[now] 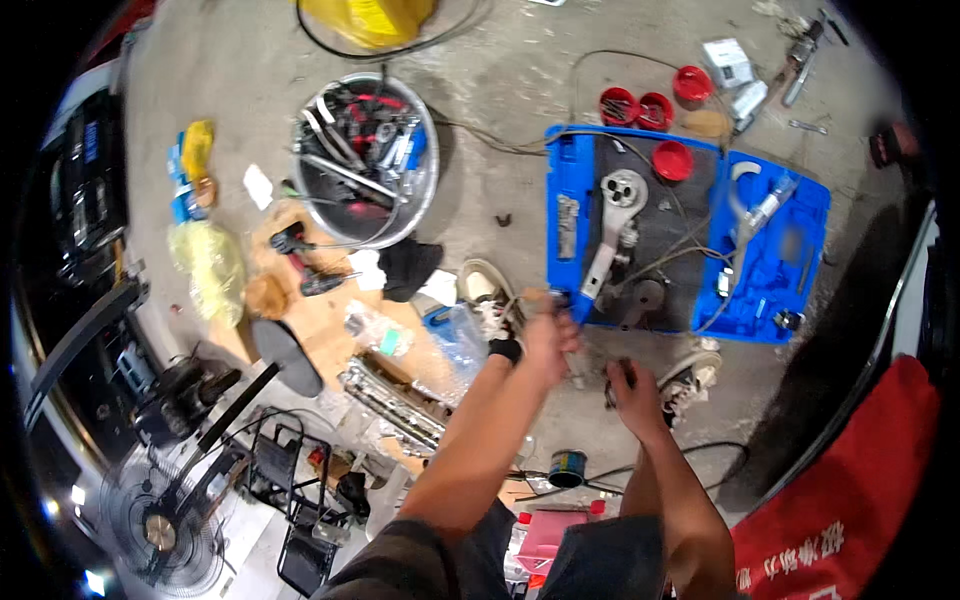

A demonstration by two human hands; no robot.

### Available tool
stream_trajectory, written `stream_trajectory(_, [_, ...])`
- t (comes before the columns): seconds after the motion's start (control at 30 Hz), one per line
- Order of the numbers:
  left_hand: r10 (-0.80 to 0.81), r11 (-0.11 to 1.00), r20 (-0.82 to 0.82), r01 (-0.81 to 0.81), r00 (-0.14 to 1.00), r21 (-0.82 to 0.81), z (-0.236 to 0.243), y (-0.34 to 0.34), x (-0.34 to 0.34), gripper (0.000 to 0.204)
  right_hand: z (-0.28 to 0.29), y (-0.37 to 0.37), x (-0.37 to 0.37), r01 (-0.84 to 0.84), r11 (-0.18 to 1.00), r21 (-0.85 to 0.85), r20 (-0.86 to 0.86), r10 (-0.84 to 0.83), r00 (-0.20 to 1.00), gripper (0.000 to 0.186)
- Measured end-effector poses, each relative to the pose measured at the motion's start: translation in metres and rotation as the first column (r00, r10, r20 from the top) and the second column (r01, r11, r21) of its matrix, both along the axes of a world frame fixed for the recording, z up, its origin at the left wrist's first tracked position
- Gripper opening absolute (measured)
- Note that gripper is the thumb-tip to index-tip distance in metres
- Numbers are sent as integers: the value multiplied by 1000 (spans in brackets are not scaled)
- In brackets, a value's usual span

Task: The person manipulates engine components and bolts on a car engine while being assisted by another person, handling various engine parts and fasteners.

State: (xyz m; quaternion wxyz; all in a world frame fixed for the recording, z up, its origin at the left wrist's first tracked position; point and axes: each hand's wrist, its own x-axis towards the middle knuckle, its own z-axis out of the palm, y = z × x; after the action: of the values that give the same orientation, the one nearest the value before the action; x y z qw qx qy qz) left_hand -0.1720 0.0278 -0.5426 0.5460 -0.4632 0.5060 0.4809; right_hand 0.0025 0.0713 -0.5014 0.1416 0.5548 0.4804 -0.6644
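Near the lower left corner of the open blue tool case (pixel 568 230), my left hand (pixel 548 340) is closed around a metal object (pixel 570 365), blurred and partly covered by my fingers. A little to its right and lower, my right hand (pixel 632 398) has its fingers curled on a small dark object (pixel 612 380) that I cannot make out. In the case a large metal tool (pixel 622 200) with a round head lies on a dark mat, with cables across it. Red cups (pixel 672 160) sit on and behind the case. My shoes (pixel 690 385) show beside my hands.
A metal basin of tools (pixel 325 205) stands upper left. A cordless drill (pixel 320 283), cardboard (pixel 300 340) and plastic bags (pixel 205 260) lie left. A standing fan (pixel 130 510) is lower left. A red cover (pixel 850 470) borders the right. Loose tools (pixel 798 70) lie upper right.
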Motion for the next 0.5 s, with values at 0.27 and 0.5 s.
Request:
stream_trajectory(0.27, [186, 982, 50, -188, 981, 37, 37, -52, -17, 33, -142, 49, -53, -146, 869, 472, 450, -95, 888, 61])
stream_trajectory(0.5, [257, 951, 149, -277, 955, 136, 38, -29, -14, 30, -157, 89, -106, -207, 835, 509, 494, -86, 865, 61])
